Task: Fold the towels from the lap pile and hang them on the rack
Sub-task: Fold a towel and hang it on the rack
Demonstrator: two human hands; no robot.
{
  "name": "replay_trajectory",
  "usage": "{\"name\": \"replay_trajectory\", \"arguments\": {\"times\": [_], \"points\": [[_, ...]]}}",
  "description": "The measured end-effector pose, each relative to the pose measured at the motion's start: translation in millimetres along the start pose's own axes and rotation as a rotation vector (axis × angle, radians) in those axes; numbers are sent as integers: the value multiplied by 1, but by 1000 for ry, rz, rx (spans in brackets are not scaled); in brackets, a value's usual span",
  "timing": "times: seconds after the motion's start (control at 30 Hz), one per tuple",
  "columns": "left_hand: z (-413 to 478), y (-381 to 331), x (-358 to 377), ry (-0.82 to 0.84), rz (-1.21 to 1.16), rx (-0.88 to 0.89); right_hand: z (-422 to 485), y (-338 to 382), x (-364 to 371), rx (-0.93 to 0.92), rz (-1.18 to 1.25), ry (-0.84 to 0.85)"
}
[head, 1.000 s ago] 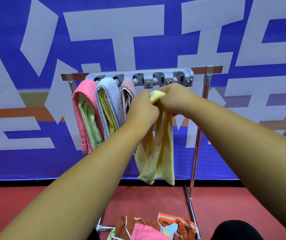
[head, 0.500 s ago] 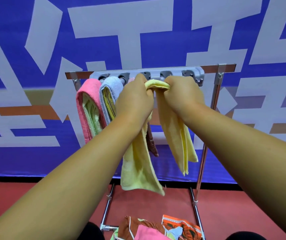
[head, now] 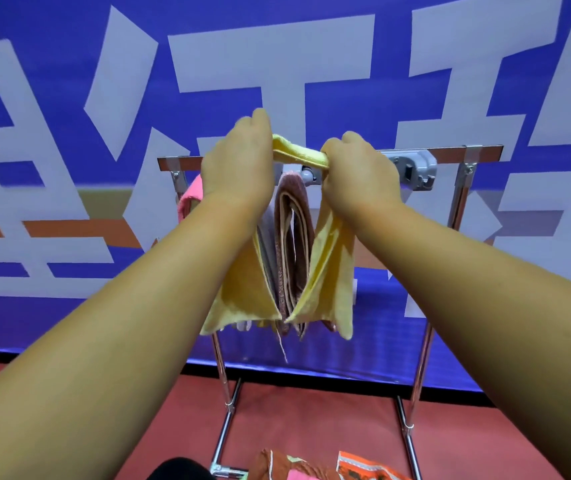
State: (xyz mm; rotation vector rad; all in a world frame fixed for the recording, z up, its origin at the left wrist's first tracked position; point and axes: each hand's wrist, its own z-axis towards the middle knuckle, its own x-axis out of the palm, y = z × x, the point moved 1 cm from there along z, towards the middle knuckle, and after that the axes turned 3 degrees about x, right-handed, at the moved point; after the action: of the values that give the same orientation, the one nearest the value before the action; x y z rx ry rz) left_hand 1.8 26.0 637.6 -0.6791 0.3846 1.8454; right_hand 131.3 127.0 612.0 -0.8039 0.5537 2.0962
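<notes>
The left hand and right hand grip the yellow towel by its fold, crosswise just above the rack; free pegs lie nearer the right hand.

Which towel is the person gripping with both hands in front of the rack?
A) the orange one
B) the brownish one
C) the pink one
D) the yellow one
D: the left hand and right hand each grip the top fold of the yellow towel, which is stretched between them. The brownish towel hangs untouched on the rack behind.
</notes>
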Motion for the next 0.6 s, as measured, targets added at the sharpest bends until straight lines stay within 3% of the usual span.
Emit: {"name": "replay_trajectory", "arguments": {"times": [0.23,0.6], "points": [[13,1,26,85,-41,60,13,-3,23,-8,-125,64],[0,13,66,156,-31,183,-7,-5,49,-208,-236,97]]}}
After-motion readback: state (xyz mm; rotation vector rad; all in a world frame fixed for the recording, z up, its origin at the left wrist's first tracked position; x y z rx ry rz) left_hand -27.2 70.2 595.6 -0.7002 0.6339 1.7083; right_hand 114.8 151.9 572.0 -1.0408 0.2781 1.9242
